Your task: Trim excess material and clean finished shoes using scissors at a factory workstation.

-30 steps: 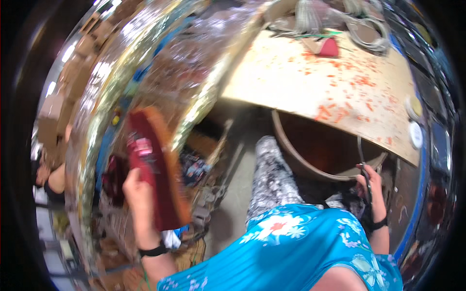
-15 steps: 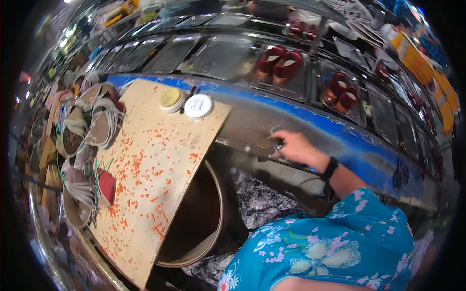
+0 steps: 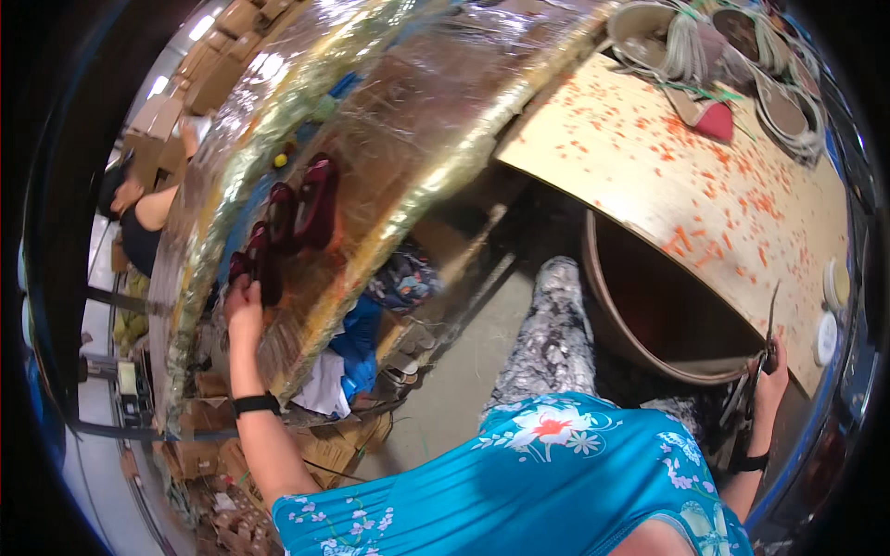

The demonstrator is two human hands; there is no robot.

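Note:
At the left, my left hand reaches up onto a shelf wrapped in clear plastic. Its fingers are closed on the near end of a dark red shoe. Beside that stand more dark red shoes, the largest shoe being to the right. My right hand is low at the right, by the corner of a wooden board. It grips a thin, dark metal tool that points upward; its exact kind is unclear. Orange scraps are scattered over the board.
A brown round bin stands beneath the board. Shoe parts with pale cords lie along its far edge; two round tubs, one a white tub, sit at the right. Another person is beyond the shelf. Blue cloth lies underneath.
My view has swung left, away from the shoe racks, to the plastic-wrapped shelf. My left hand has come into view at the dark red shoes. My right hand is now beside the board's corner.

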